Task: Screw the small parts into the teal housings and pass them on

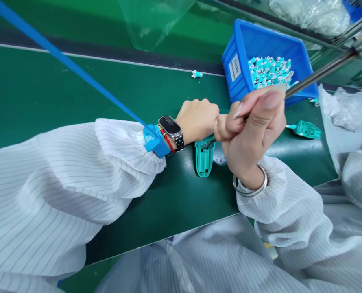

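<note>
On the far left the green desk (46,97) lay bare beneath a taut blue strap (68,61) that ran to the left wrist. The left hand (197,119) was curled low over the desk, its knuckles up; its fingertips were hidden, so whether they pinched anything could not be told. A loose white-and-teal part (196,74) lay behind it. Just below the hands sat a teal shell (204,162), open side up on the desk, its inside bared and its far end covered by the hands. The right hand (249,132), touching the left, had its fingers closed around a metal rod (317,75) whose lower end reached the shell, so work on this piece looked under way, not finished. Behind, a blue bin (228,63) held a heap of small parts (269,71). Farther right, a second teal piece (308,129) lay apart on the desk, untouched by either hand.
</note>
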Action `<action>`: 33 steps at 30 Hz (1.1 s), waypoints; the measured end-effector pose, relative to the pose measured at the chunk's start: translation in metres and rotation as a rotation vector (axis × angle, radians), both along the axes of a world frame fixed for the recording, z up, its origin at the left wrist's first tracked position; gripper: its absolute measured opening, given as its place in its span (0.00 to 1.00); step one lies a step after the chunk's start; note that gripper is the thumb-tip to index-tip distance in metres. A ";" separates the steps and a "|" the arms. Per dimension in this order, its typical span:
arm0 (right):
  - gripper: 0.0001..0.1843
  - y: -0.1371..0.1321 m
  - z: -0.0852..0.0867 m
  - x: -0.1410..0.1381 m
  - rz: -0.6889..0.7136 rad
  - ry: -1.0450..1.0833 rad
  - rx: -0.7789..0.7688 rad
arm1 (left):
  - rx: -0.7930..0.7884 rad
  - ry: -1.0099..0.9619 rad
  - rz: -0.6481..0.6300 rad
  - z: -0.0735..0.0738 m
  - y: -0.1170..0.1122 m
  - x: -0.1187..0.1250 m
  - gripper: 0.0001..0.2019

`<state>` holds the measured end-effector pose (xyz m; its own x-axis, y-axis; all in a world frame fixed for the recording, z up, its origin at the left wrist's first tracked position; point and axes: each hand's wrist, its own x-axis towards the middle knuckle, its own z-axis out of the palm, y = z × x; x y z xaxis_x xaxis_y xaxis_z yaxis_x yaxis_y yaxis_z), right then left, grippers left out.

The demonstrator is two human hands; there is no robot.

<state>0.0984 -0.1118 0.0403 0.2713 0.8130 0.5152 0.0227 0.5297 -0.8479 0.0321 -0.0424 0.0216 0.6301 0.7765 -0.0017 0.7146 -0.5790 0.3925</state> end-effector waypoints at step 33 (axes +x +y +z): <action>0.11 -0.023 0.025 0.027 0.498 -0.320 -0.424 | 0.009 0.045 0.032 0.002 -0.001 -0.001 0.19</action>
